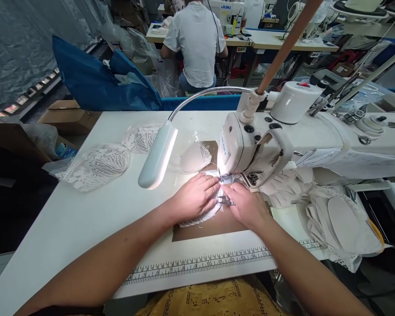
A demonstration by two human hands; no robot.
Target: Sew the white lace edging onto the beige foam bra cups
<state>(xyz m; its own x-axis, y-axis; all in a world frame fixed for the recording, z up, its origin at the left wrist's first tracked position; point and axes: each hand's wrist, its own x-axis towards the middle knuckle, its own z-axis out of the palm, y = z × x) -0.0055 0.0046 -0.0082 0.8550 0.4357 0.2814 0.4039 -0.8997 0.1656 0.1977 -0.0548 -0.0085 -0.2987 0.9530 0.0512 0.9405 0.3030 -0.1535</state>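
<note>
My left hand [197, 197] lies with its fingers stretched out over a white lace cup piece [202, 218], pressing it on the brown plate [200, 232] beside the needle area. My right hand [246, 204] is closed around small thread snips [225, 200], whose blades point left towards the piece. Its fingertips are close to the presser foot [226, 179] of the white sewing machine [237, 145]. The needle and the upper edge of the lace piece are partly hidden by the hands and the machine head. A finished-looking white cup [194, 158] lies just behind my left hand.
Lace cups [98, 166] lie at the left of the white table [85, 245]. A stack of white cups [342, 219] sits on the right. A lamp [158, 156] hangs over the work. A ruler strip [197, 264] runs along the front edge. A person [197, 44] sits ahead.
</note>
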